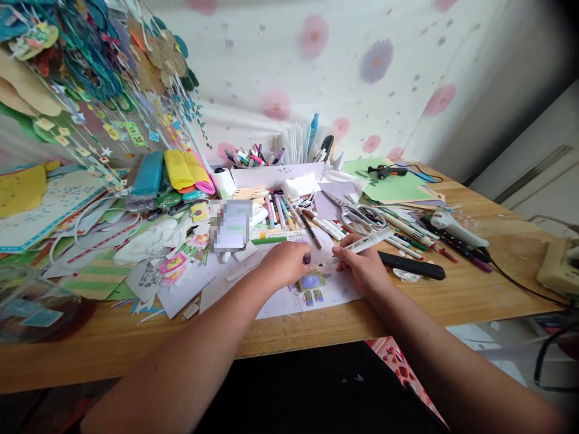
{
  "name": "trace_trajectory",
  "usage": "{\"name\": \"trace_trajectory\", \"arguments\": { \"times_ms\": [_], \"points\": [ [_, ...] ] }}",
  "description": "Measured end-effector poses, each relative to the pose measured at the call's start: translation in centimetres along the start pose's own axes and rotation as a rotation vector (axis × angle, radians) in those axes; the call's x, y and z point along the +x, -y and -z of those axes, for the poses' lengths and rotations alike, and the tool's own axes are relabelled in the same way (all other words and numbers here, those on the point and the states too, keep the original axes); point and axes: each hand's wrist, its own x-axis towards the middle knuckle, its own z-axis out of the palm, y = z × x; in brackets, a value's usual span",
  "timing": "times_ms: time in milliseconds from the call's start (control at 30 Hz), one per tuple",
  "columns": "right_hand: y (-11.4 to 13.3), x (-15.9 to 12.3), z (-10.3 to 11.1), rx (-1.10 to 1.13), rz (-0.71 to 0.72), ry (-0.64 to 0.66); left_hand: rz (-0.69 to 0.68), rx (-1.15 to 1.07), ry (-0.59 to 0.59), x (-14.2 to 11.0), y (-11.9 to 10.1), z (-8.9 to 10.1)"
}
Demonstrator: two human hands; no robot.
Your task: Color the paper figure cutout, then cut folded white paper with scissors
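So the right hand (357,262) has its fingers pinched round a slim white marker (368,241), just above smooth pale paper (blocky purple-and-olive figure (311,282) on it). Left hand (289,264) is curled beside it; can't tell if it's gripping anything.

Can make out no word, number, brand or sign for certain. Can find only a short line of handwriting, too small to read, on the front of the white box (256,176). In front of that box and to its right, small dark print on the barrel of the white marker (367,241), equally unreadable. In front of the box and to its left, pale lines on the phone (232,226), lost in pixelation. Farther left and nearer, dark pen marks on a white sheet (143,282), unclear whether lettering or drawing. Well left of the box and higher, tiny character-like marks on the hanging green tag (135,134), too small to read.
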Motion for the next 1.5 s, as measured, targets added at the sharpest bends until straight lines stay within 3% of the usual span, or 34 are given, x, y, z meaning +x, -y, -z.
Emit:
{"name": "trace_trajectory", "arguments": {
  "times_ms": [233, 500, 833, 1100, 1333, 1500],
  "points": [
    [0.1, 0.1, 0.1, 0.023, 0.02, -0.031, -0.054, -0.048, -0.035, 0.2, 0.8, -0.3],
    [0.2, -0.1, 0.2, 0.068, 0.043, -0.024, -0.071, -0.166, 0.037, -0.1, 1.2, 0.3],
    [0.2, -0.3, 0.2, 0.083, 0.072, -0.019, -0.075, -0.282, 0.046, 0.2, 1.3, 0.2],
    [-0.2, -0.4, 0.3, 0.025, 0.068, -0.015, -0.021, -0.241, 0.045, 0.1, 0.8, -0.4],
    [-0.3, -0.2, 0.2, -0.011, 0.041, -0.021, -0.037, -0.25, -0.047, -0.9, 1.5, 0.6],
    [-0.1, -0.1, 0.4, -0.049, 0.016, -0.024, -0.133, -0.103, 0.029, -2.2, 1.8, 1.6]
  ]
}}
